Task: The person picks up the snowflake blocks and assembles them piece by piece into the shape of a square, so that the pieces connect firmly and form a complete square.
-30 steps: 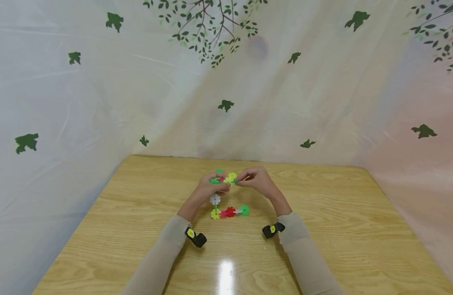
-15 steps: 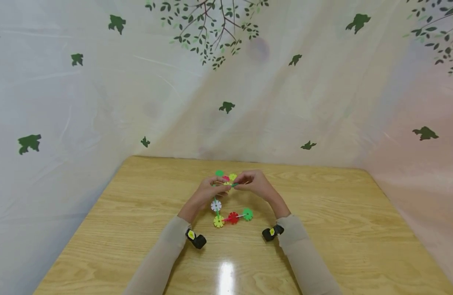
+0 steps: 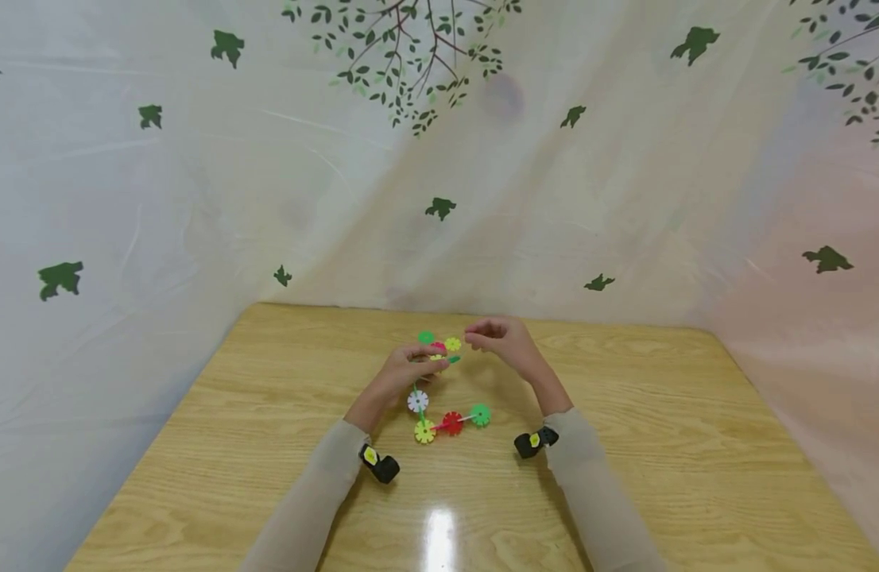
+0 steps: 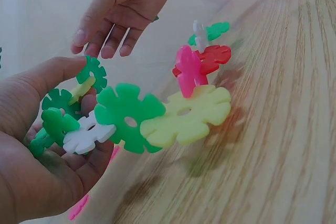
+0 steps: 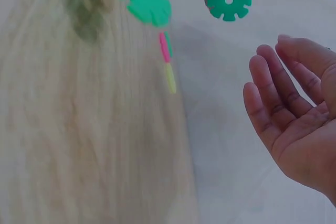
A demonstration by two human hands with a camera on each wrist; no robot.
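My left hand (image 3: 404,371) grips a bent chain of notched plastic flower discs, joined edge to edge. Pinched up near its thumb tip, a dark green disc (image 5: 229,1) sits on a pale yellow disc (image 4: 82,91) at the chain's upper end. From the palm the chain runs down through a white disc (image 3: 418,400) and a yellow disc (image 3: 425,431) to a red disc (image 3: 452,423) and a green end disc (image 3: 480,415). My right hand (image 3: 504,343), fingers loosely bent and holding nothing, hovers just right of the dark green disc, apart from it.
Behind the left hand, a green disc (image 3: 426,337), a pink disc (image 3: 438,347) and a yellow disc (image 3: 452,344) lie near the far side of the wooden table (image 3: 661,445). A printed cloth backdrop (image 3: 354,238) rises beyond the table's far edge.
My right hand pinched the dark green disc against the chain, then let go and drew back up and right. That disc stays on the chain in my left hand, which has hardly moved lately.
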